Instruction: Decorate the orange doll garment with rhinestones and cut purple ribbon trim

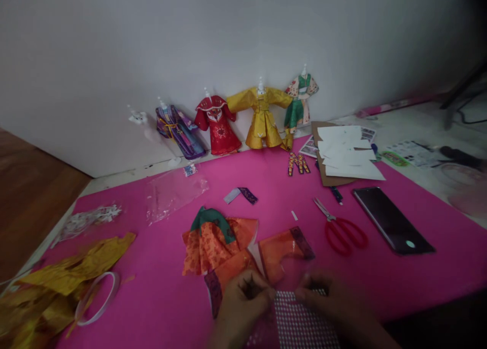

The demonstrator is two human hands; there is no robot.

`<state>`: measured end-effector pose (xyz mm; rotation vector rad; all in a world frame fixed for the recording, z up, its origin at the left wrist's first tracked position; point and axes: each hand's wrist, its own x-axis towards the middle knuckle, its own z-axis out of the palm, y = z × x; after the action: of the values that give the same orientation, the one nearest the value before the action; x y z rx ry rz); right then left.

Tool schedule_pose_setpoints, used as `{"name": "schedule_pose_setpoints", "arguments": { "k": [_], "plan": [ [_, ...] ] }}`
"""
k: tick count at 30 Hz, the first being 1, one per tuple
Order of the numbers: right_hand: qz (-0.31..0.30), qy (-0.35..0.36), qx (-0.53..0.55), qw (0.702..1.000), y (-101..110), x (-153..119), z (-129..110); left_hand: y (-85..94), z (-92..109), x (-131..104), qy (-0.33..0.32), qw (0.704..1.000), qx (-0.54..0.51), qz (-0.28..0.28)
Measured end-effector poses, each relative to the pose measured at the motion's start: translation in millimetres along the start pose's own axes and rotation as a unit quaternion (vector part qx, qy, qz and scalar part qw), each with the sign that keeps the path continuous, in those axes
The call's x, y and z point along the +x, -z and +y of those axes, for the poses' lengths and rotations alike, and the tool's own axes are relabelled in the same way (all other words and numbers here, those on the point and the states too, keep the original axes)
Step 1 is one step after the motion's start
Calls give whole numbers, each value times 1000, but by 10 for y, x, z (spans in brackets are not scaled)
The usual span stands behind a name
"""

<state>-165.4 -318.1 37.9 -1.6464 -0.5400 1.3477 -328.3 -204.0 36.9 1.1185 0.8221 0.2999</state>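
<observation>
A sheet of small shiny beads in rows lies at the bottom centre, between my hands. My left hand is closed in a pinch at the sheet's upper left corner. My right hand is closed too, its fingertips on the sheet's top edge; it is blurred. Just beyond are an orange cloth piece with a purple cuff and an orange doll garment with a green top. Part of the orange cloth is hidden behind my left hand.
Red-handled scissors and a phone lie right. Dressed doll stands, including one in yellow, line the wall. White papers are at back right. Gold cloth and a tape ring lie left.
</observation>
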Motion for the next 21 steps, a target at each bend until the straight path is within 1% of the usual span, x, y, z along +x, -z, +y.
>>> {"name": "schedule_pose_setpoints", "arguments": {
  "k": [5,9,16,21],
  "plan": [
    [4,8,-5,1000,10,-2,4,-37,28,-9,12,1000,-17,9],
    [-3,4,-10,1000,29,-5,6,-53,34,-14,-6,999,-7,31],
    [-2,16,-16,1000,34,-8,8,-31,44,-7,6,1000,13,27],
    [-6,13,-17,1000,47,-10,-1,-52,98,-20,3,1000,-13,19]
  ]
}}
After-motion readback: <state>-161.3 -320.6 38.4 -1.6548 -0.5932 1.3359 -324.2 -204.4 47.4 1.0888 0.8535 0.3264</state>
